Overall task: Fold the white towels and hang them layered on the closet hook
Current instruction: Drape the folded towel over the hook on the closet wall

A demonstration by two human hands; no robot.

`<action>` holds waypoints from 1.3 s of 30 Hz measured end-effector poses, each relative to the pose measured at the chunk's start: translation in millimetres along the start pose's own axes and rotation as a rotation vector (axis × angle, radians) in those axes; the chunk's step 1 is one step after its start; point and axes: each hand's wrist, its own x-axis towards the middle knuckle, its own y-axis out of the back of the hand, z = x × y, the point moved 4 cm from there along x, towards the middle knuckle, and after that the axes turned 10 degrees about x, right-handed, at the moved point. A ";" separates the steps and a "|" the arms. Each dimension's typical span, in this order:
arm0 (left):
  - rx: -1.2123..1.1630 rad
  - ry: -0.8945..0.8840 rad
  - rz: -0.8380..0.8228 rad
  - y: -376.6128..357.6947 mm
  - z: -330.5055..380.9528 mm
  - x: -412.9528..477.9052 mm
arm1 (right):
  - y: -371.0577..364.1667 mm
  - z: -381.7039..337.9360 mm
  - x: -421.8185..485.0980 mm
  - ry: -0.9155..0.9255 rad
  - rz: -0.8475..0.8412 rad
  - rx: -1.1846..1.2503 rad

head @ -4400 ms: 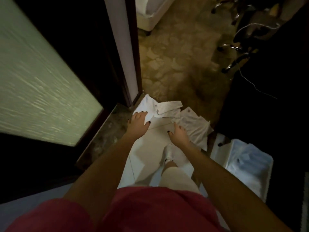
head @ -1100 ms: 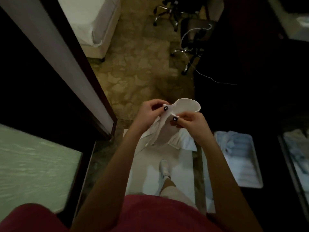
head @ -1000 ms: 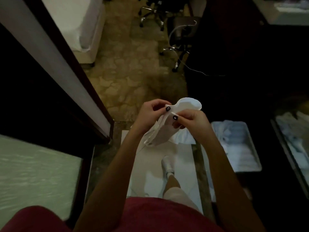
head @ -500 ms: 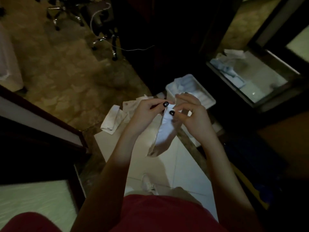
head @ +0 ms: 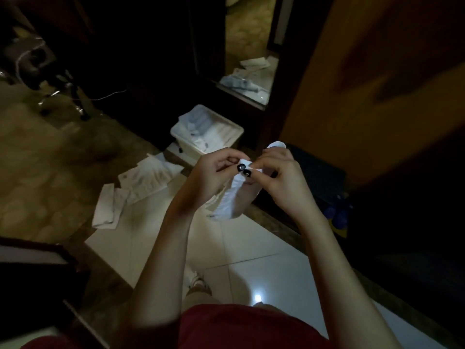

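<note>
White towel (head: 235, 199) pinched by left hand (head: 211, 177) and right hand (head: 280, 181) | bin (head: 190, 149) holds pale cloths (head: 210, 132)

A dim bedroom or hotel room, at its closet: patterned beige carpet (head: 37, 172) meets white floor tiles (head: 251, 248) beside a dark wooden closet (head: 206, 59) with a mirror panel (head: 247, 41). A swivel chair's wheeled base (head: 63, 96) stands on the carpet, and a white plastic bin (head: 236, 132) of linens sits near strewn white towels (head: 148, 177)
</note>
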 end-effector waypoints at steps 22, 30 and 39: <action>-0.122 -0.151 -0.291 -200.3 86.9 29.5 | 233.5 71.7 -167.6 -0.151 0.553 0.202; -0.138 -0.176 -0.321 -230.7 114.9 27.1 | 255.9 82.0 -193.1 -0.281 0.587 0.280; -0.022 -0.119 -0.326 -241.7 119.6 20.0 | 262.6 79.0 -213.7 -0.235 0.579 0.405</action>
